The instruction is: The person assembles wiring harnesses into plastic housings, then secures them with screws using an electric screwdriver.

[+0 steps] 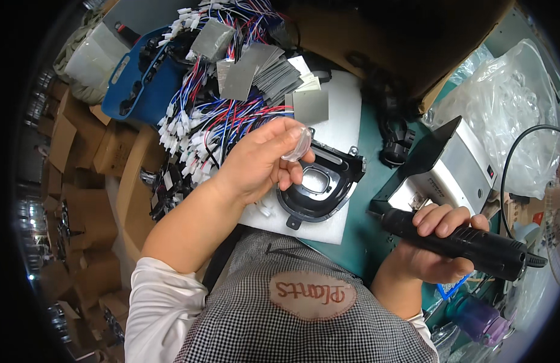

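Observation:
My left hand (pixel 265 158) pinches a small clear round plastic piece (pixel 299 144), perhaps a lens, between thumb and fingers. Below it, a black plastic housing (pixel 324 199) with a pale opening in its middle lies on a white foam sheet (pixel 336 233). My right hand (pixel 440 242) is wrapped around a black electric screwdriver (pixel 452 241), held nearly level with its tip pointing left. That tip is near the front of a silver and black box (pixel 452 169), apparently a screw feeder. I cannot tell whether a screw sits on the bit.
Bundled wires with white connectors (pixel 192 130) and stacked grey plates (pixel 274 81) lie behind the housing. A blue bin (pixel 125 91) stands at far left, cardboard boxes (pixel 89 224) below it. Clear plastic bags (pixel 504 100) and a purple bottle (pixel 481 319) are at right.

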Demonstrator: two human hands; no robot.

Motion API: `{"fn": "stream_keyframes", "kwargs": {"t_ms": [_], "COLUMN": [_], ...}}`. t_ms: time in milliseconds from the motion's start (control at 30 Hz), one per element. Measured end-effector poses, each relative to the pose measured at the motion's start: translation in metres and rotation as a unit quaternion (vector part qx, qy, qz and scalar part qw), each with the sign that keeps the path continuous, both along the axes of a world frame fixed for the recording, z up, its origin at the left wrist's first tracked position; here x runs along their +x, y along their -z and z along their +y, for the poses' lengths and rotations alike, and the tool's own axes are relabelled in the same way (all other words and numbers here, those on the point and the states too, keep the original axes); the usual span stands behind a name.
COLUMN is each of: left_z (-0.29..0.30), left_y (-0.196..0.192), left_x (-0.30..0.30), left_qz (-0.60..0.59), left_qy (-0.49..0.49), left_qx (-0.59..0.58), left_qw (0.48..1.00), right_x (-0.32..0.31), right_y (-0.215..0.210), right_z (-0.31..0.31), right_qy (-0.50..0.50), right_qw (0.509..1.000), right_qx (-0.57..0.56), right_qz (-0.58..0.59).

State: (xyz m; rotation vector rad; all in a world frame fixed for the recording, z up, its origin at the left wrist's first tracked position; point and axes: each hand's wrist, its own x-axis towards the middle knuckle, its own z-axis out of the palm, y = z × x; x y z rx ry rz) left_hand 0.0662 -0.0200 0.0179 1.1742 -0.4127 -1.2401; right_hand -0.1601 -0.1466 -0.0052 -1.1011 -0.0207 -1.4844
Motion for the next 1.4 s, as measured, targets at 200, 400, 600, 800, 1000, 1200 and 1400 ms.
{"fn": "stream_keyframes", "kwargs": {"t_ms": [200, 400, 600, 800, 1000, 1200, 1400], "left_z": [-0.001, -0.005, -0.006, -0.003, 0.012, 0.012, -0.030], "left_y": [-0.005, 0.015, 0.021, 0.036, 0.022, 0.017, -0.013], "left_x": [-0.009, -0.010, -0.019, -0.021, -0.030, -0.039, -0.040], "left_qz": [-0.195, -0.756, -0.771, -0.809, -0.804, -0.806, -0.799], "left_qy": [0.092, 0.076, 0.050, 0.048, 0.079, 0.123, 0.065], "left_qx": [0.072, -0.071, -0.016, -0.025, -0.024, -0.009, -0.079], "left_qw": [0.974, 0.646, 0.635, 0.585, 0.589, 0.578, 0.593], "right_x": [-0.001, -0.003, 0.000, 0.001, 0.000, 0.001, 0.004], "right_y": [0.000, -0.002, -0.001, -0.002, -0.001, -0.003, -0.004], "right_z": [0.001, 0.000, 0.000, 0.000, -0.001, 0.001, -0.001], "right_qy": [0.002, 0.003, 0.001, -0.005, -0.005, 0.013, 0.020], "right_qw": [1.000, 1.000, 1.000, 1.000, 1.000, 1.000, 0.999], "right_qx": [0.019, 0.016, 0.019, 0.014, 0.017, 0.015, 0.014], "right_qz": [-0.009, -0.009, -0.015, -0.019, -0.016, -0.014, -0.024]}}
